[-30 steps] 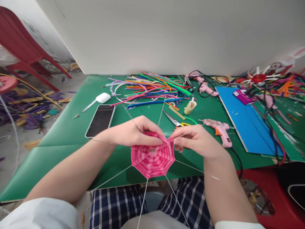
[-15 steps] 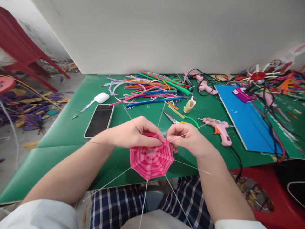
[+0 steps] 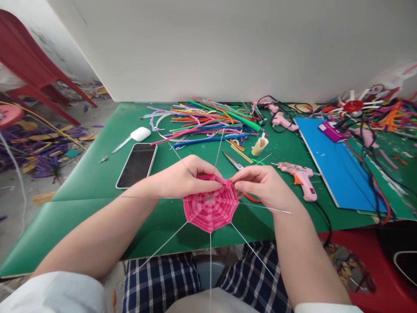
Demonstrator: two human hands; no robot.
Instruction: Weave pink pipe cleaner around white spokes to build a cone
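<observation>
Your left fingers [image 3: 208,186] pinch the pink web [image 3: 211,211], top edge. Right fingers [image 3: 250,187] bunched at its upper-right corner; can't tell their grip.

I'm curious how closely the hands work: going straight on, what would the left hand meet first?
The left hand grips the pink woven piece; past that piece's upper edge, it would probably meet the right hand first, though depth is unclear in this single view.

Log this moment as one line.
left hand: holds pink woven web | right hand: fingers at web's upper edge | scissors: on table
</observation>
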